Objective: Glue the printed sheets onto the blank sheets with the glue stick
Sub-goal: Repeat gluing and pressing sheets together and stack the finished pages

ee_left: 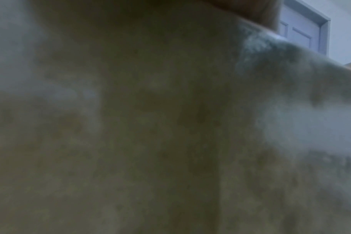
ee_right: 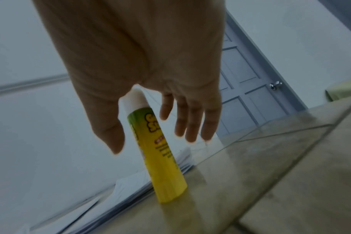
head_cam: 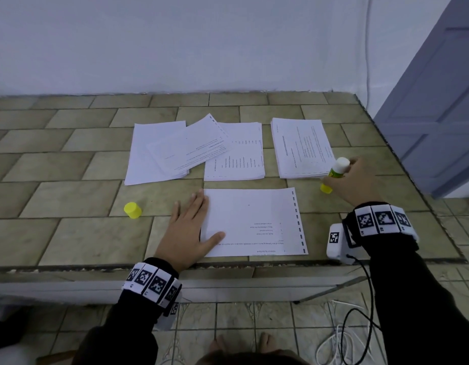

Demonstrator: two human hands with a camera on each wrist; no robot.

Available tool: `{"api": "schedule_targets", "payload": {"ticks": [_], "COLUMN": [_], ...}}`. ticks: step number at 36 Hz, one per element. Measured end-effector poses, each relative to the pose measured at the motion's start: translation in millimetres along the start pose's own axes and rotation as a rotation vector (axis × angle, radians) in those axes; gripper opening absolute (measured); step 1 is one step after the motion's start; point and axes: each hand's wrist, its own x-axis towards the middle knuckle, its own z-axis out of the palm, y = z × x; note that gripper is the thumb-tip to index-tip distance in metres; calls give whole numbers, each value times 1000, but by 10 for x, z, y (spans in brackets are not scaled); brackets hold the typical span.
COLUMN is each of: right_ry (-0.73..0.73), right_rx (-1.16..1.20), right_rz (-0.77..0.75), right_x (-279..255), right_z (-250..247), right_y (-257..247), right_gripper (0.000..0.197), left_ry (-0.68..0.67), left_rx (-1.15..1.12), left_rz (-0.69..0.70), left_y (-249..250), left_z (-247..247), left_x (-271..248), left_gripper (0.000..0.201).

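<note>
Yellow-green glue stick with white tip (ee_right: 156,152) stands near-upright on tiled surface (head_cam: 70,201), touching corner of right printed paper stack (head_cam: 301,148). Right hand (head_cam: 352,180) directly over it, fingers (ee_right: 190,123) spread, released, not gripping. Left hand (head_cam: 191,233) flat on printed sheet (head_cam: 254,222), far from stick.

My left hand (head_cam: 191,233) lies flat, palm down, fingers straight and together, thumb spread out to the side. My right hand (head_cam: 352,180) reaches forward with fingers loosely extended; it seems open rather than gripping, though motion blur makes contact hard to judge.
</note>
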Motion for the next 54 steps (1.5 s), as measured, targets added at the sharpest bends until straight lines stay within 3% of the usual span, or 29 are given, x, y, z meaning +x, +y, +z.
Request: {"api": "schedule_targets", "payload": {"ticks": [2,5,7,9,13,17,22,27,37,42,48,54], "right_ry": [169,422,407,319,95,-114,-182,-154,-167,-135,-127,-251], "right_rx": [-15,-30,-14,-7,-23,-200,-416,-563,-650,-544,-330,-194], "right_rz": [-85,-349,-529,-617,-552,-331,-134,-51,-150,-165,-310,-562], "right_x": [-48,-206,-317,-369,-277,-67,163,292,372,371,191,-161], "right_z": [-27,-54,-24,64,303,532,783,910,839,795,666,526], "right_y": [-41,-247,-450,-609,-777,-820,-742,-676,-637,-687,-758,-729], "right_gripper": [62,46,33,25,24,31,28,27,18,28,32,34], "left_ry": [11,17,17,19,11,7,0,-9,-11,16,176,390], "left_rx": [-10,-7,1,3,18,20,13,-3,-17,-69,-371,-825], "left_rz": [5,10,9,12,14,13,7,-10,-26,-12,-50,-204], "left_y": [1,9,11,5,-28,-36,-34,-6,-15,-43,-12,46], "left_z": [3,-3,-5,7,42,46,45,34,53,65,15,-122], "left_x": [-4,-2,-3,-7,-5,4,3,10,18,10,9,23], "left_gripper": [109,105,100,92,82,80,79,74,66,70,67,69]}}
